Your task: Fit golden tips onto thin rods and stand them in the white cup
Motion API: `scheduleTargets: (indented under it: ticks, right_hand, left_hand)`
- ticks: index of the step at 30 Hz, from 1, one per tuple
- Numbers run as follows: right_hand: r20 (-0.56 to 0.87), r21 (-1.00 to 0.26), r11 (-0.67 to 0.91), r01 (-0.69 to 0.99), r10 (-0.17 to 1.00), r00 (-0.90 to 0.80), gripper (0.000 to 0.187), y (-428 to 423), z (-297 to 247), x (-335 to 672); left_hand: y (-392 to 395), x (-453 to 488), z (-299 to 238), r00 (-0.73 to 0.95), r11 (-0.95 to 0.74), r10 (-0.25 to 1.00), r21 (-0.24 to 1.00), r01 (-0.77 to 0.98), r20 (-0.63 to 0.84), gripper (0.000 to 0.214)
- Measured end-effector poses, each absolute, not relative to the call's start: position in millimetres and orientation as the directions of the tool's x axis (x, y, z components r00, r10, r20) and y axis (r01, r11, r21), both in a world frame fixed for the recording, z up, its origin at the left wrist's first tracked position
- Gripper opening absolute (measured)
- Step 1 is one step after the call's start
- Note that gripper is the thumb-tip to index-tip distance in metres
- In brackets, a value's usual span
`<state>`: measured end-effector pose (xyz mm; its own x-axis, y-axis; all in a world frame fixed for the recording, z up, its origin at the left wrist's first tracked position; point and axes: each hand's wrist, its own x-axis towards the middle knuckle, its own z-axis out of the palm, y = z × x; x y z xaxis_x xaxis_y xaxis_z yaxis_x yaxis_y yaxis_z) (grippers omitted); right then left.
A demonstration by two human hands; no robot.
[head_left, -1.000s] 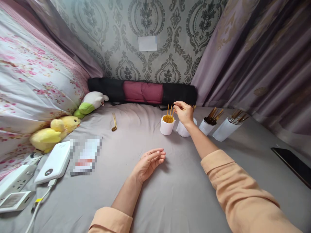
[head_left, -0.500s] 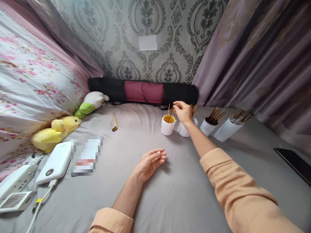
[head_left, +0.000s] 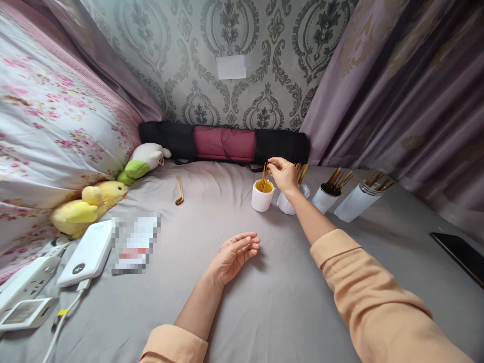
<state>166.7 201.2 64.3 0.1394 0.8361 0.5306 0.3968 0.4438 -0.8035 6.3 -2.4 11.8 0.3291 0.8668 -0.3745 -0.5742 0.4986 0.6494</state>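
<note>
My right hand (head_left: 283, 175) pinches the upper end of a thin brown stick (head_left: 265, 177) between thumb and fingertips. The stick's lower end is inside a white cup (head_left: 261, 201) with a yellow inner wall, where at least one other stick stands. Just behind my right wrist is a second white container (head_left: 286, 204) with sticks, partly hidden by the hand. My left hand (head_left: 236, 257) rests on the grey sheet nearer to me, palm turned inward, fingers loosely stretched and holding nothing.
To the right stand two more white containers (head_left: 321, 200) (head_left: 351, 204) of sticks and a black phone (head_left: 459, 254). Bent golden straws (head_left: 180, 191) lie left of the cup. Farther left are plush toys (head_left: 79, 214), a power bank (head_left: 88, 254) and a power strip (head_left: 28, 282). A rolled bag (head_left: 223, 144) lies along the wall.
My right hand has shifted slightly, bringing the held stick closer to the other one in the cup. My left hand has stayed in place, and the view has moved a little.
</note>
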Motion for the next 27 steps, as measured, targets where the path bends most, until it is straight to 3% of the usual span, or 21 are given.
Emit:
scheduleTargets:
  ticks: [9,27]
  right_hand:
    - [0.535,-0.781,0.439,0.444,0.838,0.113,0.022,206.1,65.9,174.0]
    - [0.513,-0.808,0.45,0.38,0.855,0.077,0.02,204.2,67.4,168.4]
  left_hand:
    - [-2.4,5.4,10.0,0.336,0.486,0.874,0.65,-0.585,-0.351,0.025]
    - [-2.4,5.4,10.8,0.336,0.486,0.874,0.648,-0.586,-0.351,0.024]
